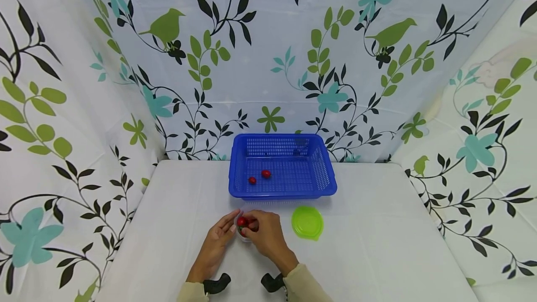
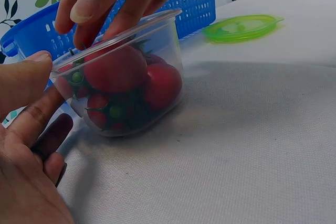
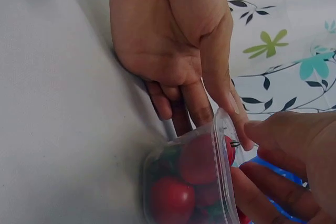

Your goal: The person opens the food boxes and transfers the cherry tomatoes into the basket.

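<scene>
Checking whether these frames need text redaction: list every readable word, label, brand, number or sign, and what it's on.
None: no readable text in any of the three views.
Clear container and tomatoes: no label or lettering visible.
Blue basket: no lettering to be made out.
Green lid: any molded mark is too blurred to read.
Printed backdrop: only birds, leaves and flowers.

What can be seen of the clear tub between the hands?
The clear tub looks plastic and rounded, with a projecting rim. It is uncovered, stands base down on the white tabletop and holds green-stemmed red tomatoes. The left hand touches its side; the right hand reaches over its rim.
</scene>
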Motion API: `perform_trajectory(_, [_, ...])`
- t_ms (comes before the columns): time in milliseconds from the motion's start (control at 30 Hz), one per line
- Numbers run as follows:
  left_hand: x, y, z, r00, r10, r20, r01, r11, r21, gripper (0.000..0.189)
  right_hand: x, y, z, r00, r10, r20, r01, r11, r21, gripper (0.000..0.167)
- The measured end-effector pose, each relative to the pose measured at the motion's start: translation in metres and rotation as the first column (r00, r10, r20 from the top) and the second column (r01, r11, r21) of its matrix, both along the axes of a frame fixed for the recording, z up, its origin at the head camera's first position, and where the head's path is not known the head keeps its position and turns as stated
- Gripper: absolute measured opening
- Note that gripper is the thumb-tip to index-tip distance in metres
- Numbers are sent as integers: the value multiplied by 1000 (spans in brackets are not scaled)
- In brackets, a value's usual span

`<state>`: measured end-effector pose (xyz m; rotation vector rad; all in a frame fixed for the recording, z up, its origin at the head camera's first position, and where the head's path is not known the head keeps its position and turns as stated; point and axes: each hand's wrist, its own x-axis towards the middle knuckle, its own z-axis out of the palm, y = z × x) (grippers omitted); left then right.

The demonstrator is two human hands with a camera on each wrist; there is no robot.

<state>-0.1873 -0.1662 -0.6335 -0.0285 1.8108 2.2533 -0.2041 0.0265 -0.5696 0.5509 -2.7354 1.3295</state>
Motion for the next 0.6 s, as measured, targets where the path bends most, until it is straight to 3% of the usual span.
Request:
perform_trajectory(100, [0, 0, 0, 1000, 2, -1, -2, 1000, 0, 54, 1, -4, 0, 999, -9, -37, 12, 997, 76, 32])
perform_trajectory(233, [1, -1, 1, 1000, 16, -4, -16, 1000, 2, 53, 3, -8, 0, 1000, -17, -24, 20, 991, 132, 31])
perform_trajectory(467, [0, 0, 0, 1000, 25, 8, -25, 1000, 1, 53, 5, -4, 0, 1000, -29, 3, 29, 998, 47, 29])
perform_trajectory(600, [0, 0, 1, 1000, 20, 12, -20, 1000, 8, 53, 6, 1, 1, 999, -47, 6, 47, 997, 59, 29])
